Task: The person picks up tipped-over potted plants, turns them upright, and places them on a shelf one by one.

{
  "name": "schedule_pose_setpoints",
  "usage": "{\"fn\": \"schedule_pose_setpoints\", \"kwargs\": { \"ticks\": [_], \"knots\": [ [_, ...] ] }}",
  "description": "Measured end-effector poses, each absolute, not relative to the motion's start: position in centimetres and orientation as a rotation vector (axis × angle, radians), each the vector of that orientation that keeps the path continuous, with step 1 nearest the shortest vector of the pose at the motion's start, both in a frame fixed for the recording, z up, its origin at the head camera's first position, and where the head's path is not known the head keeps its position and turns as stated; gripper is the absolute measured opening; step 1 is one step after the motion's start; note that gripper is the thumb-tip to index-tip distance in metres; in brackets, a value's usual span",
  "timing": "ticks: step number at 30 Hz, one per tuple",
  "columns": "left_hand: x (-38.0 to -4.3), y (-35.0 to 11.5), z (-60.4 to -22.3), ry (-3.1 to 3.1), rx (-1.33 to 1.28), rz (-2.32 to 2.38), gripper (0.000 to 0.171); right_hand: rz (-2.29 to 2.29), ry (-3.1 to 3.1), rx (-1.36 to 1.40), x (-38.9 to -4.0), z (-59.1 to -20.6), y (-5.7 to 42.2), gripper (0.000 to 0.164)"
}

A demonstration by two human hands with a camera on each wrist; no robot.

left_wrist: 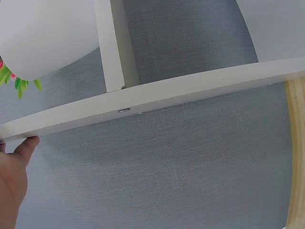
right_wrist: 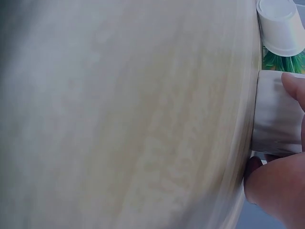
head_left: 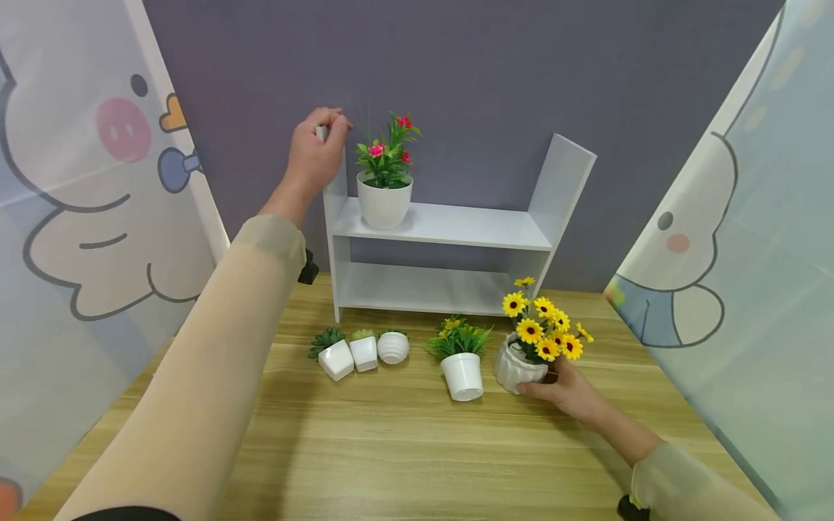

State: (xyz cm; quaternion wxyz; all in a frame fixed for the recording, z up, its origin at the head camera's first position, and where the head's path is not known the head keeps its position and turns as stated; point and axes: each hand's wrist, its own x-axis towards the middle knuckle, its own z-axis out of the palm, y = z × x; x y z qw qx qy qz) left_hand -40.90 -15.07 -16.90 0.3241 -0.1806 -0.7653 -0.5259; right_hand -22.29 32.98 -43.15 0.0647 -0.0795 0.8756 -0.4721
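Note:
At the upper left, my left hand grips the top of the side panel of a white two-tier shelf. The left wrist view shows its thumb against the panel. On the table at the right, my right hand holds a ribbed whitish pot of yellow sunflowers. In the right wrist view thumb and fingers lie around the pot, partly cut off by the frame. A white pot with pink flowers stands upright on the upper shelf, beside my left hand.
A white pot with a green and yellow plant lies tilted left of the sunflowers. Three small white succulent pots lie in a row before the shelf on the wooden table. A grey wall stands behind, with cartoon-printed sheets at both sides.

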Motion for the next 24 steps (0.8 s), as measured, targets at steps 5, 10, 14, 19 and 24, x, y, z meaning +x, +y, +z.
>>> {"fn": "schedule_pose_setpoints", "kwargs": {
  "ticks": [5, 10, 14, 19, 24],
  "knots": [
    [-40.82, -15.11, -16.9, -2.018, -0.473, -1.372, 0.032, -1.435, 2.645, -0.231, -22.49, -43.32, 32.94, 0.094],
    [-40.84, -15.04, -16.97, -2.03, -0.466, -1.37, 0.032, -1.391, 2.738, -0.282, -22.36, -43.25, 32.73, 0.095],
    [-40.91, -14.99, -17.06, -2.03, -0.471, -1.375, 0.032, -1.413, 2.746, -0.27, -22.11, -43.26, 32.64, 0.096],
    [-40.96, -15.01, -17.09, -2.025, -0.477, -1.373, 0.03, -1.518, 2.704, -0.208, -21.85, -43.1, 32.46, 0.09],
    [-40.86, -15.12, -17.04, -2.024, -0.471, -1.37, 0.033, -1.599, 2.753, -0.233, -21.82, -42.43, 32.1, 0.081]
  ]
}}
